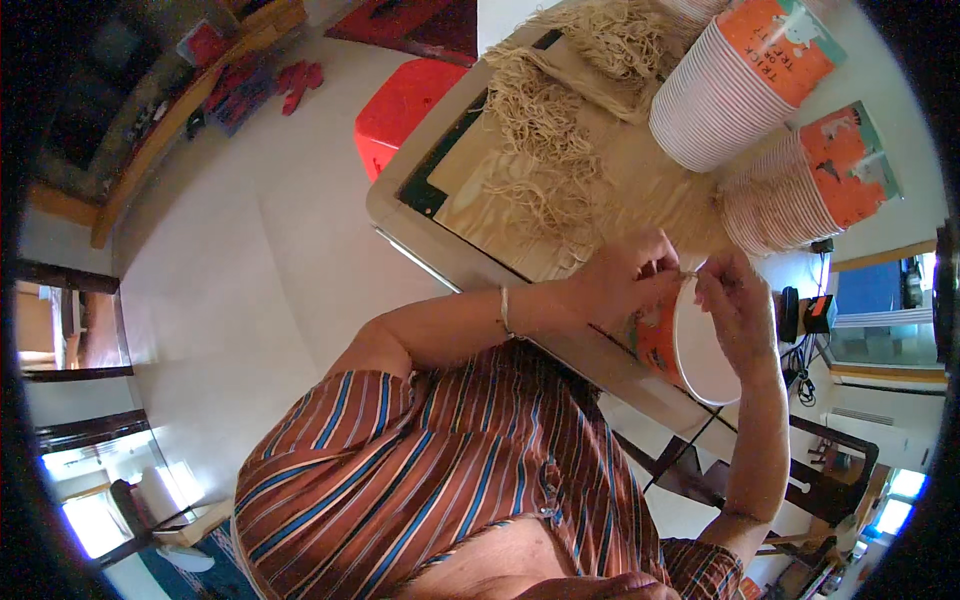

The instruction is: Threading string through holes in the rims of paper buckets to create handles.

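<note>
An orange paper cup (657, 338) with a white inside lies tilted in front of me at the table's near edge, its mouth toward the right. My left hand (630, 275) is closed at the upper part of the cup's rim, fingers bent in a pinch. Across from it, my right hand (738, 300) pinches at the same spot, its wrist passing in front of the cup's mouth. Between the fingertips shows a short bit of tan cord (689, 274); its ends are hidden by the fingers.
Tangled tan cords (545, 110) lie on a plywood board (480, 190) on the table. Two tall stacks of nested paper cups, a farther stack (715, 95) and a nearer stack (785, 200), lean at the right. A red stool (405, 110) stands beyond the table's left edge.
</note>
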Tool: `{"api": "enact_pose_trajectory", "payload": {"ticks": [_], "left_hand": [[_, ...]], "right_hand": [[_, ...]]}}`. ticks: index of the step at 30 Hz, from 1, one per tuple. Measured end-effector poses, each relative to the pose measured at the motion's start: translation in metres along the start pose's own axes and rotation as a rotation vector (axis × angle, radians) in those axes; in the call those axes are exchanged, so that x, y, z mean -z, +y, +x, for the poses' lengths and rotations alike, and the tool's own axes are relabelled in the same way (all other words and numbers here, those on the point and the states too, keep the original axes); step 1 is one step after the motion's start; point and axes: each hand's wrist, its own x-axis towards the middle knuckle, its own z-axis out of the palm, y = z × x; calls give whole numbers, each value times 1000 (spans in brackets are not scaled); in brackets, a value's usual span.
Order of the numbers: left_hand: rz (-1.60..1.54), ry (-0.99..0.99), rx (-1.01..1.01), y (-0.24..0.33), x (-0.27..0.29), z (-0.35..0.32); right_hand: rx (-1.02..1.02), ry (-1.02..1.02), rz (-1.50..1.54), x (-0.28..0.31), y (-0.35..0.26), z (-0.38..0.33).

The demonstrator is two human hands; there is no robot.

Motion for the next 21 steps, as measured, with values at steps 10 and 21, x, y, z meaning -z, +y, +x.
{"api": "enact_pose_trajectory", "payload": {"ticks": [10, 21], "left_hand": [[-148, -184, -64, 11, 19, 21], [-253, -306, -51, -1, 17, 30]], "right_hand": [[-106, -49, 64, 4, -4, 3], [-170, -62, 179, 14, -13, 1]]}}
